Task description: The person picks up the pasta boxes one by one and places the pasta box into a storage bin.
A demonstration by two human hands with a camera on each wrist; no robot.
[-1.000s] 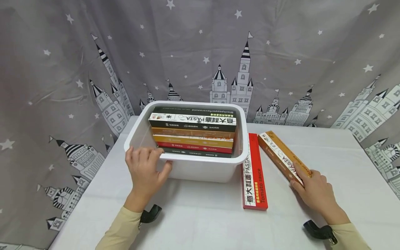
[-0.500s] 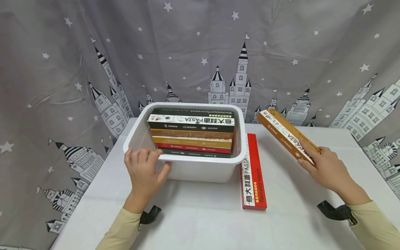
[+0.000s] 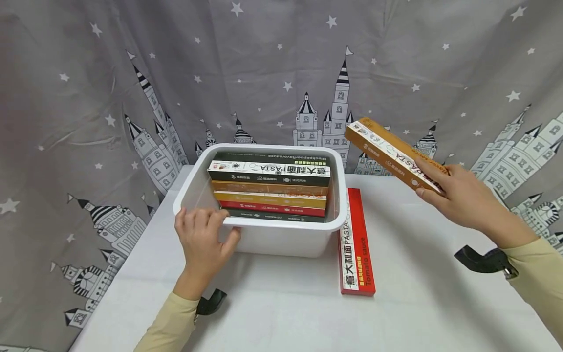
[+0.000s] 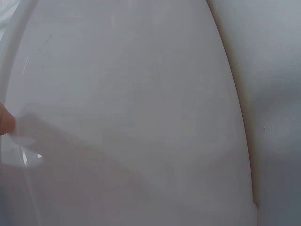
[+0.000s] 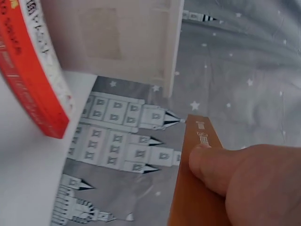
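My right hand (image 3: 466,200) grips one end of an orange-brown pasta box (image 3: 391,151), tilted with its far end raised above the table. The right wrist view shows the thumb (image 5: 211,165) pressed along the side of that box. With its fingers over the front rim, my left hand (image 3: 204,242) holds the white plastic bin (image 3: 281,239) near its left corner. Inside the bin, several pasta boxes are stacked front to back, among them a black-and-white box (image 3: 268,168), a yellow box (image 3: 270,199) and a red box (image 3: 272,208).
A red tomato sauce pasta box (image 3: 362,244) lies flat on the white table (image 3: 286,308), close against the bin's right side. Behind the table hangs a grey curtain (image 3: 246,58) printed with castles and stars.
My right hand has lifted the orange-brown box off the table, and its far end has swung up and left towards the bin. The left hand keeps its hold on the rim.
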